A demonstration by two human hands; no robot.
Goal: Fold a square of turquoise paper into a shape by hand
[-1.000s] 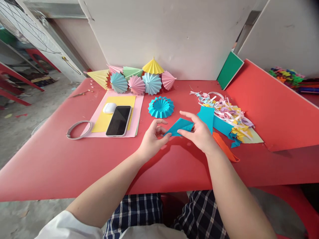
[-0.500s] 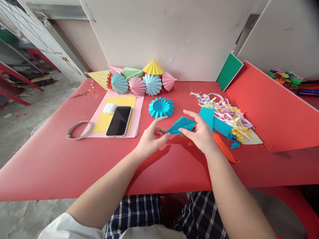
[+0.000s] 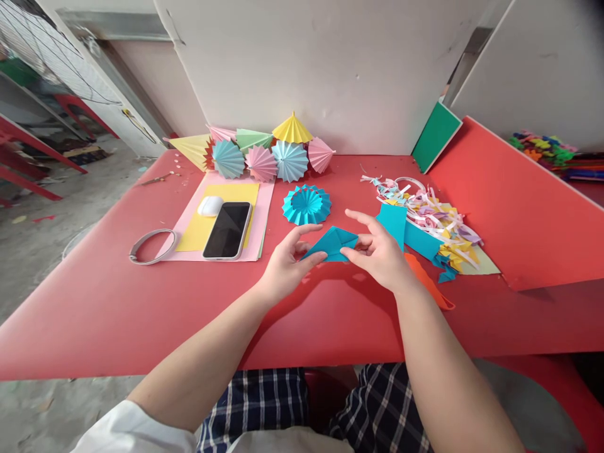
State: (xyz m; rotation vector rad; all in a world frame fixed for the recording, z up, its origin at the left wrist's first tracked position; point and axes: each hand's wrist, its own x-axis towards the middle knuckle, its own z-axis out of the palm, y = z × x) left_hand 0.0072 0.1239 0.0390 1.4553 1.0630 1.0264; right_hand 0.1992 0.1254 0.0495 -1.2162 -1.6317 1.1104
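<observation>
Hands meet over the red table (image 3: 117, 314): your left hand (image 3: 284, 267) pinches the left tip of the folded blue paper triangle (image 3: 331, 244), and your right hand (image 3: 380, 251) grips its right corner. It sits just above the tabletop, near the pleated blue paper rosette (image 3: 306, 204) and beside the pile of coloured paper strips (image 3: 434, 217).

Red flat-topped table (image 3: 141, 302) carries all items. Left of the fingers (image 3: 302, 234): pink paper sheet (image 3: 264, 217) bearing yellow paper, a black phone and a white case; grey ring band (image 3: 151, 245) further left. Beyond the fingers: blue pleated paper rosette (image 3: 306, 204), then a row of pastel folded paper fans (image 3: 262, 154). Right of them: heap of mixed paper trimmings (image 3: 431, 217), orange comb-like piece (image 3: 427, 280).
</observation>
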